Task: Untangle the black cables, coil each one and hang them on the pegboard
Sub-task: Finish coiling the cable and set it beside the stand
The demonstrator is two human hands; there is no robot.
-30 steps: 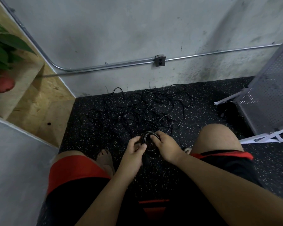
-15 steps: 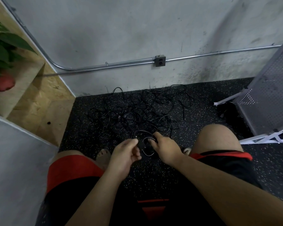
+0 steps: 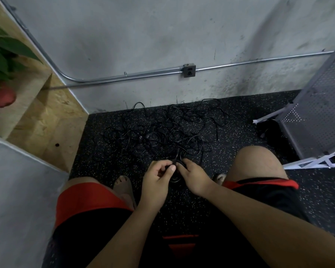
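A loose tangle of thin black cables sprawls on the dark speckled floor in front of my knees. From it one strand runs back to a small black coil held between my hands. My left hand pinches the cable with thumb and fingers at the coil's left side. My right hand grips the coil from the right, fingers curled over it. Most of the coil is hidden by both hands. The grey perforated pegboard leans at the right edge.
A concrete wall with a metal conduit and an outlet box stands behind the cables. A wooden step and a potted plant are at the left. My bare knees and a foot flank the hands. White stand legs lie under the pegboard.
My left hand drew away to the left from the coil, then came back to it with a pinched strand. The right hand kept its hold on the coil throughout.
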